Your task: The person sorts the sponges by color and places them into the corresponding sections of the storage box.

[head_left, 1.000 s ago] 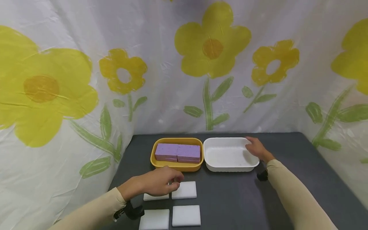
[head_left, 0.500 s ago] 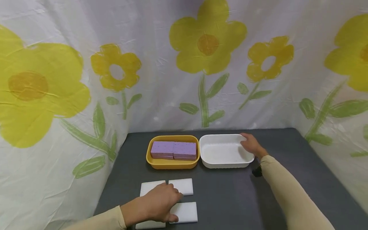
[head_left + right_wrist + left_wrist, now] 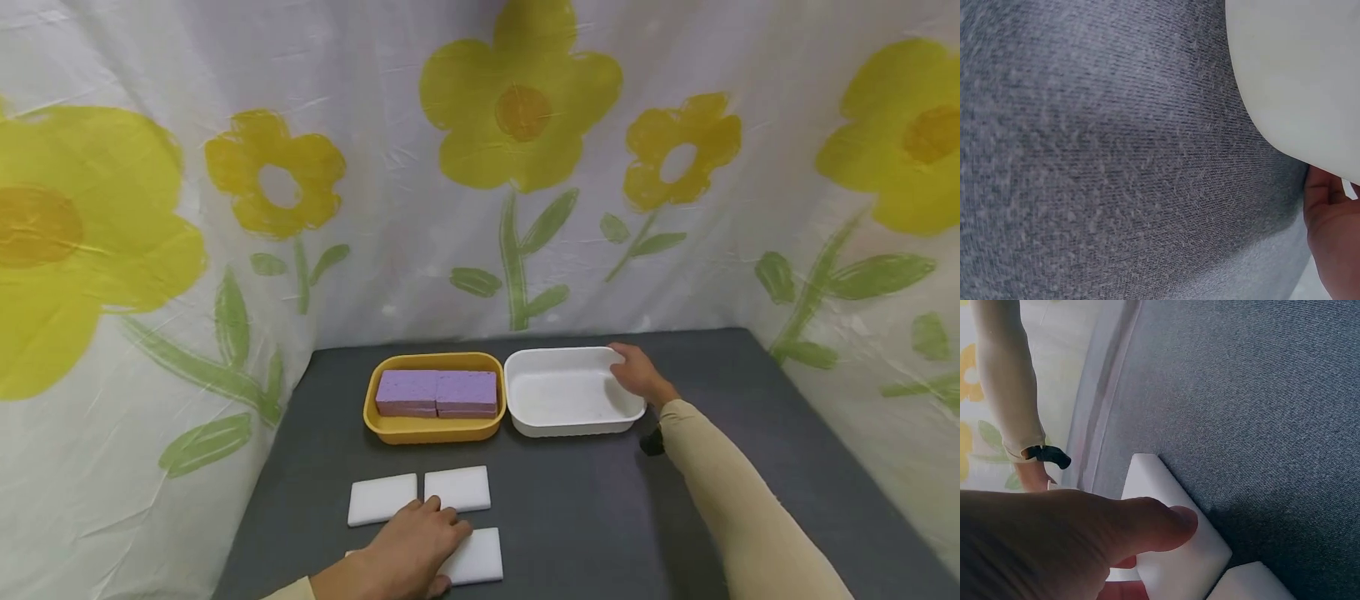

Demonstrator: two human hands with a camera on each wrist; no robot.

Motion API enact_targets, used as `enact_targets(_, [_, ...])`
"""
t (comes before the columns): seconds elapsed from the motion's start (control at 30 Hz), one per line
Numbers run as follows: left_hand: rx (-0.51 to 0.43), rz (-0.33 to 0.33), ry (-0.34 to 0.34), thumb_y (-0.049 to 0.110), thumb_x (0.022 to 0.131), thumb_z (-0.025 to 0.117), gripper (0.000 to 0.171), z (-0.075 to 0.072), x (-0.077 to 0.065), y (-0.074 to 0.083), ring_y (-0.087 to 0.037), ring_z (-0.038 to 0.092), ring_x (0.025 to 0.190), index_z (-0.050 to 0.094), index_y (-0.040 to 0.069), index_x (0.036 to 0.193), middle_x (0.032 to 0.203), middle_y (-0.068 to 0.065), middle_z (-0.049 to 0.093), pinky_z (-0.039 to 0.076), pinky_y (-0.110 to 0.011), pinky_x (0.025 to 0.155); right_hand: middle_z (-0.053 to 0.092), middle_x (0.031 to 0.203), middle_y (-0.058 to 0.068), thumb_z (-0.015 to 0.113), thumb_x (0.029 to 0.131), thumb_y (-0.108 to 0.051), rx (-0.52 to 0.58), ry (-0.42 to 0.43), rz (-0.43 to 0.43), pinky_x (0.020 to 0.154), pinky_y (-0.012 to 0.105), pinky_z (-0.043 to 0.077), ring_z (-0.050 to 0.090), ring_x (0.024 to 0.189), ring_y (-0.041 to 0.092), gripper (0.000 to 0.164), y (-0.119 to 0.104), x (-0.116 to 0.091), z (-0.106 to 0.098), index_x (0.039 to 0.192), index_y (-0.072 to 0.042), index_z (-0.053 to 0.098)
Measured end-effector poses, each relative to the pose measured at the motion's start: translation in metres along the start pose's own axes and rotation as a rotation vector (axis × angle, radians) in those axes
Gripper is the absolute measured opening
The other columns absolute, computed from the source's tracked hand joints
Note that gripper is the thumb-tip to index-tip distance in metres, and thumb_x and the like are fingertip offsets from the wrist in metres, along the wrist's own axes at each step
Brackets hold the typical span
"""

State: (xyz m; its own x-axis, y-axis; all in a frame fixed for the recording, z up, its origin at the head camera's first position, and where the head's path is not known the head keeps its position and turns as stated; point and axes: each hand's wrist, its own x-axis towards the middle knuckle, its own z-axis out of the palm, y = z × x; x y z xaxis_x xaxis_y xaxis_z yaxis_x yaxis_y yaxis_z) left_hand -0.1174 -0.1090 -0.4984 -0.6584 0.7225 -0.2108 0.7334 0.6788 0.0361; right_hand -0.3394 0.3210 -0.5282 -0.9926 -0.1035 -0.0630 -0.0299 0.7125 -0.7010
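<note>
My left hand (image 3: 408,546) reaches over the front right white sponge (image 3: 480,557), a flat rectangular block. Its fingers lie across the sponge's left part, with the thumb low at the near left corner. In the left wrist view, the thumb overlaps that white sponge (image 3: 1200,565), fingers on its far side. The front left sponge is mostly hidden under the hand; two more white sponges lie behind, at left (image 3: 381,498) and right (image 3: 459,487). My right hand (image 3: 636,371) grips the right rim of the white basin (image 3: 566,429); in the right wrist view its fingers curl at the basin's edge.
Left of the white basin stands a yellow tray (image 3: 431,435) holding purple sponges (image 3: 437,392) in two side-by-side stacks. Dark grey cloth (image 3: 570,517) covers the table. A white curtain (image 3: 390,292) with painted yellow flowers hangs along the back and sides.
My left hand has come down and nearer, from above the back white sponges to the front right one. The right hand keeps its place on the basin. The head view has shifted slightly right.
</note>
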Motion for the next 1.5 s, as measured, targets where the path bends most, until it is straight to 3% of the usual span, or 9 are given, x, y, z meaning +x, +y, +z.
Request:
enact_targets(0.23, [-0.058, -0.021, -0.093, 0.036, 0.08, 0.098, 0.053, 0.004, 0.002, -0.003, -0.014, 0.066, 0.094, 0.071, 0.024, 0.123, 0.107, 0.005, 0.072, 0.057, -0.039, 0.079, 0.05, 0.158, 0.038, 0.045, 0.105, 0.0, 0.003, -0.004, 0.017, 0.12, 0.064, 0.043, 0.051, 0.146, 0.053, 0.056, -0.003, 0.004, 0.007, 0.159, 0.013, 0.042])
enact_targets(0.53, [-0.086, 0.011, -0.05, 0.03, 0.079, 0.097, 0.047, 0.0, 0.003, -0.006, -0.012, 0.065, 0.086, 0.072, 0.019, 0.117, 0.099, 0.003, 0.071, 0.057, -0.036, 0.073, 0.052, 0.157, 0.037, 0.046, 0.105, 0.0, -0.004, 0.006, 0.019, 0.122, 0.063, 0.042, 0.052, 0.146, 0.053, 0.055, -0.006, 0.004, 0.009, 0.158, 0.013, 0.045])
enact_targets(0.77, [-0.097, 0.019, -0.007, 0.033, 0.082, 0.094, 0.054, -0.032, 0.007, -0.003, -0.012, 0.063, 0.088, 0.07, 0.018, 0.128, 0.104, 0.004, 0.071, 0.057, -0.036, 0.077, 0.048, 0.16, 0.038, 0.046, 0.105, 0.0, -0.007, 0.002, 0.024, 0.124, 0.063, 0.04, 0.048, 0.148, 0.053, 0.055, -0.006, 0.002, 0.004, 0.159, 0.014, 0.043])
enact_targets(0.93, [-0.082, 0.02, 0.13, 0.03, 0.08, 0.096, 0.06, -0.062, 0.015, -0.008, -0.016, 0.064, 0.093, 0.07, 0.015, 0.131, 0.113, -0.001, 0.074, 0.058, -0.036, 0.08, 0.046, 0.162, 0.038, 0.046, 0.106, 0.0, -0.008, 0.007, 0.026, 0.124, 0.063, 0.039, 0.047, 0.15, 0.053, 0.055, -0.006, 0.003, 0.0, 0.159, 0.013, 0.042])
enact_targets(1.17, [-0.064, 0.022, 0.276, 0.031, 0.084, 0.092, 0.059, -0.094, 0.037, -0.019, -0.021, 0.064, 0.1, 0.069, 0.012, 0.134, 0.121, -0.004, 0.074, 0.058, -0.036, 0.081, 0.053, 0.156, 0.037, 0.046, 0.105, 0.001, -0.011, 0.018, 0.013, 0.12, 0.063, 0.043, 0.053, 0.144, 0.053, 0.052, -0.004, 0.002, -0.002, 0.155, 0.012, 0.049])
enact_targets(1.5, [-0.075, 0.007, 0.323, 0.027, 0.088, 0.087, 0.057, -0.114, 0.08, -0.023, -0.027, 0.067, 0.105, 0.067, 0.01, 0.138, 0.125, -0.009, 0.074, 0.06, -0.039, 0.08, 0.046, 0.162, 0.038, 0.046, 0.103, 0.0, -0.007, 0.006, 0.029, 0.124, 0.063, 0.039, 0.045, 0.151, 0.054, 0.058, 0.004, 0.006, 0.002, 0.16, 0.013, 0.042])
